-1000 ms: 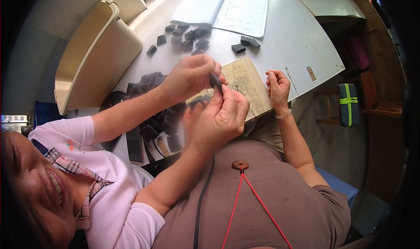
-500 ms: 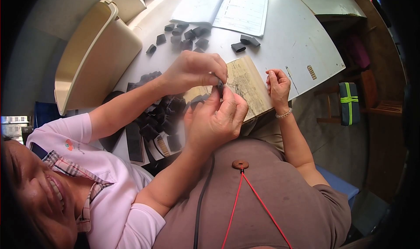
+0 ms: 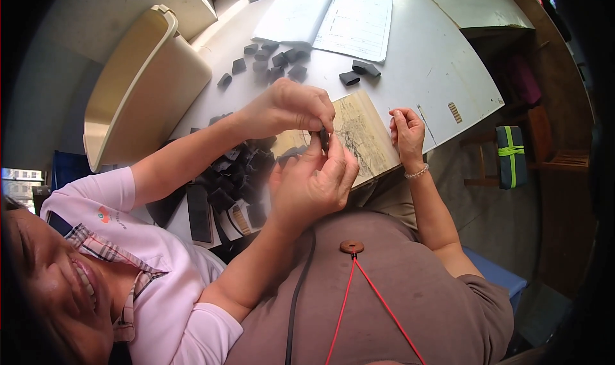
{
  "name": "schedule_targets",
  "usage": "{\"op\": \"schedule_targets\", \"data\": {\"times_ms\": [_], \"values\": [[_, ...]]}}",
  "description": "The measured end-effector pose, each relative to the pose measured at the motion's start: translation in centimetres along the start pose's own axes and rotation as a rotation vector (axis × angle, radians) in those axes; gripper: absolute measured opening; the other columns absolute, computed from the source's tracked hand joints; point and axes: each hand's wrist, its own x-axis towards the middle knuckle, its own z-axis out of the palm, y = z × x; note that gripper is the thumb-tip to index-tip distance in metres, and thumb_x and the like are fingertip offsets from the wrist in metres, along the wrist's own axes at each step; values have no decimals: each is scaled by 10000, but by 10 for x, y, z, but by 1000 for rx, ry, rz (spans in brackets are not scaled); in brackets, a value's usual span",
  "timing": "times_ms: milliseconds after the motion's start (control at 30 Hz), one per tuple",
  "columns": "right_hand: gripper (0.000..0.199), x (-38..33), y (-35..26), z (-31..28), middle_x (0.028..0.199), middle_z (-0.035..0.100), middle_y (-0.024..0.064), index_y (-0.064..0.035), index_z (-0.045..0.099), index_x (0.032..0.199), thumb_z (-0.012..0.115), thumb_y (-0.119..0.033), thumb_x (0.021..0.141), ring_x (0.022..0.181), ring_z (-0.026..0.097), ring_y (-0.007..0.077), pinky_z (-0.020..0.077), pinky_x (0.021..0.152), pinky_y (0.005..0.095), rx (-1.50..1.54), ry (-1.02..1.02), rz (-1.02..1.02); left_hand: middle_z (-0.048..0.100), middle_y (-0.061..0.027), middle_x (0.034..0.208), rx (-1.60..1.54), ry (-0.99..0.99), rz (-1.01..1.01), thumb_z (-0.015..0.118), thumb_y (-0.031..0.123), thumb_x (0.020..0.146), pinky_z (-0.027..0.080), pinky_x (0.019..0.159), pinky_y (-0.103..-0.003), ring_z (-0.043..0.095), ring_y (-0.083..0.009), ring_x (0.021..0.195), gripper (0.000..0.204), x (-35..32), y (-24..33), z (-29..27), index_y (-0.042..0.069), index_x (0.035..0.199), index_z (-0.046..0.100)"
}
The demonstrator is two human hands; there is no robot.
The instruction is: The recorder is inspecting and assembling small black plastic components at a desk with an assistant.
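Note:
My right hand [image 3: 408, 137], with a beaded bracelet at the wrist, is at the right edge of a marked wooden board [image 3: 365, 131]. Its fingers are curled in toward the thumb, and I see nothing in them. My left hand is out of view. From the left, a co-worker in a pink shirt reaches over the board. Both of the co-worker's hands [image 3: 311, 182] pinch a small dark piece [image 3: 324, 138] between the fingertips. A heap of short black sleeve-like pieces [image 3: 227, 173] lies beside that person's forearms, partly hidden by them.
Several more black sleeves [image 3: 280, 59] lie loose farther back on the white table [image 3: 442, 64], and 3 [image 3: 350, 78] sit below an open notebook [image 3: 355, 22]. A cream plastic bin [image 3: 147, 89] stands at left. A dark phone-like slab [image 3: 199, 212] is near the heap.
The view has shifted slightly, and the table things sit a little lower in it. The co-worker's fingers have turned the dark piece a little. My right hand keeps its curled pose.

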Motion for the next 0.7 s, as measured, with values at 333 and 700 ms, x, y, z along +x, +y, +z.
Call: {"op": "schedule_targets", "data": {"times_ms": [333, 700], "values": [[153, -2, -19, 5, 634, 527, -7, -14, 590, 847, 518, -139, 900, 451, 412, 25, 338, 390, 166, 47, -45, 3, 522, -66, 798, -209, -37, -43, 671, -135, 670, 514, 682, -245, 616, -196, 823, 190, 2, 3, 1, -38, 792, 562], [150, -8, -24, 8, 634, 528, -7, -14, 591, 862, 514, -136, 902, 453, 415, 25, 344, 394, 162, 55, -58, -7, 541, -64, 802, -136, -51, 53, 679, -120, 677, 509, 691, -234, 610, -163, 797, 169, 4, 4, 2, -19, 761, 572]]}}
